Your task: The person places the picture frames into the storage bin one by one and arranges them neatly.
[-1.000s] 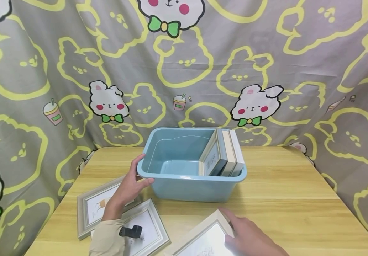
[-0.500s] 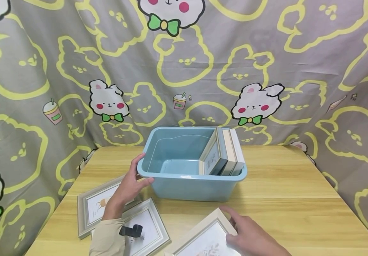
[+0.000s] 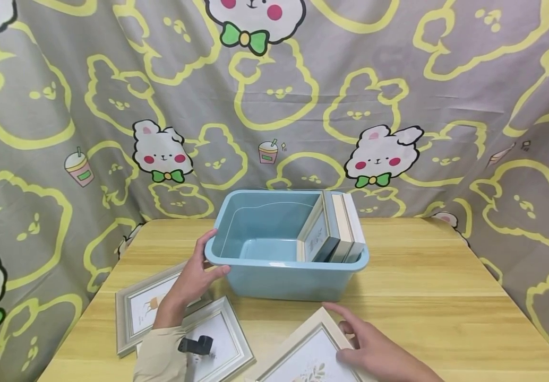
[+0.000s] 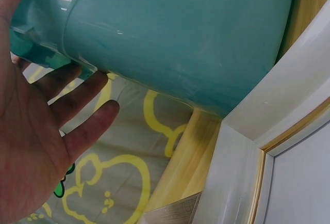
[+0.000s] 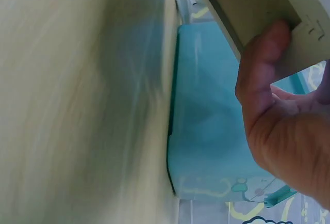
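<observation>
Wood table [image 3: 446,297]: left grip [image 3: 195,277] clasps tub [image 3: 284,284]; right grip [image 3: 369,345] pinches cream frame [image 3: 314,354], underside [image 5: 255,10] right-wrist view only.

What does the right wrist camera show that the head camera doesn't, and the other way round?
Only the right wrist view shows the back of the cream picture frame. Only the head view shows that frame's printed front, the left hand at the rim of the blue bin, and the frames standing inside. Both show the right hand, the cream picture frame, the blue bin, the wooden table and the patterned curtain.
</observation>
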A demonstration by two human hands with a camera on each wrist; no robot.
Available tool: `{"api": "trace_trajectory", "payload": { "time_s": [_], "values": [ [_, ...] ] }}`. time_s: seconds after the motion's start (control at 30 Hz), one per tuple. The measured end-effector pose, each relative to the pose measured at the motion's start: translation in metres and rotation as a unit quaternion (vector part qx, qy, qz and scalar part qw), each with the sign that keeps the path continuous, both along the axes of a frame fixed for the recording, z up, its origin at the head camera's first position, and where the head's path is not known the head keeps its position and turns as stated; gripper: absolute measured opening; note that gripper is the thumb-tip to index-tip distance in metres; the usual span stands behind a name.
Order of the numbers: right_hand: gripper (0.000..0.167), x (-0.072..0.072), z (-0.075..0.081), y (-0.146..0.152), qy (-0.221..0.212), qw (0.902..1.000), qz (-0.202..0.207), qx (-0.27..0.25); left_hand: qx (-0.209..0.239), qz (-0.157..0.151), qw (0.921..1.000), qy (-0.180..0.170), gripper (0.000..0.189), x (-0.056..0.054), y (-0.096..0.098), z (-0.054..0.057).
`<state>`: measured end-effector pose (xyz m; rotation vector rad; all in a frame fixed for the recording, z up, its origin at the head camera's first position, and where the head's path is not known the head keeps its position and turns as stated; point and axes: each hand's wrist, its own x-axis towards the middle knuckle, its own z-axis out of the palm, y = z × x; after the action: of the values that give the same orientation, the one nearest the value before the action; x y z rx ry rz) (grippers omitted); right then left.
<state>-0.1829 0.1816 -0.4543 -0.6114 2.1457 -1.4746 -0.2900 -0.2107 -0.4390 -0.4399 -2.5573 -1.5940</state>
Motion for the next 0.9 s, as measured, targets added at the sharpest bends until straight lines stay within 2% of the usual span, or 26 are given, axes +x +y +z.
{"api": "trace_trajectory", "payload": {
  "time_s": [0.23, 0.5, 0.63, 0.9],
  "values": [
    [0.079, 0.006, 0.015, -0.004, -0.016, 0.9998, -0.002, -0.006, -0.001, 0.005, 1.0, 0.0, 0.087, 0.002, -0.001, 0.0],
    [0.076, 0.011, 0.028, -0.012, -0.079, 0.9935, 0.008, -0.081, -0.002, 0.0, 1.0, 0.002, 0.086, 0.0, 0.0, -0.001],
    [0.075, 0.013, 0.037, -0.02, -0.077, 0.9934, -0.005, -0.085, -0.002, 0.001, 1.0, 0.004, 0.086, 0.001, -0.001, -0.001],
    [0.074, 0.014, 0.054, -0.024, -0.059, 0.9961, -0.029, -0.059, -0.002, 0.0, 1.0, 0.002, 0.087, 0.001, -0.001, -0.001]
  ]
}}
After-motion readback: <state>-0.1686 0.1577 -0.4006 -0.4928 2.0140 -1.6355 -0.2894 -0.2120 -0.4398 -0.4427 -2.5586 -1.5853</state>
